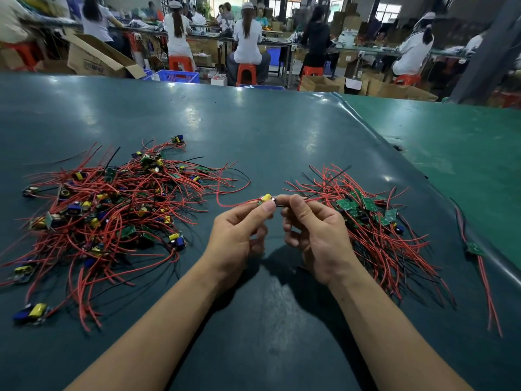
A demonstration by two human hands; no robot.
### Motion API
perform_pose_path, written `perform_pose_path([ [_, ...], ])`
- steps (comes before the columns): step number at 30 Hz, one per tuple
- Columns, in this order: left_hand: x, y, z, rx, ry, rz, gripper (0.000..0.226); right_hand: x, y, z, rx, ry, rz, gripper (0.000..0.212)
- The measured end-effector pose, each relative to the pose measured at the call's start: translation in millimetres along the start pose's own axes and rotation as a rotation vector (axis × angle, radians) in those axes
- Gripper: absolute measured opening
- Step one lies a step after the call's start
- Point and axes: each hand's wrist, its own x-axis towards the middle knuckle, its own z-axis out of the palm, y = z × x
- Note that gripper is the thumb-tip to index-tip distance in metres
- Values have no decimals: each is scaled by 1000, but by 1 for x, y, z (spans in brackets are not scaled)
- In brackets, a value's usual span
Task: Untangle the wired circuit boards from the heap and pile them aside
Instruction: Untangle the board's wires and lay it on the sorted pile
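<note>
A: In the head view, what is the surface like?

B: It is a dark green mat (267,136), shiny, with pale reflections of light on it. On the right its edge lies over a lighter green table (465,142).

A: And the boards?

B: The tangled heap (107,210) of red and black wires with boards is on the left. The sorted pile (375,221) is on the right, just beside the right hand. One single wired board (476,249) lies apart, near the mat's edge.

A: The hands?

B: The left hand (239,235) pinches one small board (266,199) with a yellow part, thumb and fingers together on it. The right hand (313,232) pinches its wires, fingers curled.

A: The room?

B: Behind, workers (248,35) sit on orange stools (246,73) at long benches, with cardboard boxes (95,57) and blue crates (177,76) on the floor.
</note>
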Motion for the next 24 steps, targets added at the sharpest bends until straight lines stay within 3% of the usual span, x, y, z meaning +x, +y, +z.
perform_pose_path([
  [5, 1, 4, -3, -168, -101, -142, 24, 0, 1, 0, -71, 59, -25, 25],
  [11, 3, 4, -5, -92, -42, -158, 24, 0, 1, 1, -90, 139, 2, 23],
  [16, 5, 5, -6, -111, -59, -249, 26, 0, -2, -1, -77, 103, 38, 18],
  [24, 6, 1, -5, -51, 3, -188, 21, 0, -5, -2, -46, 110, 70, 24],
])
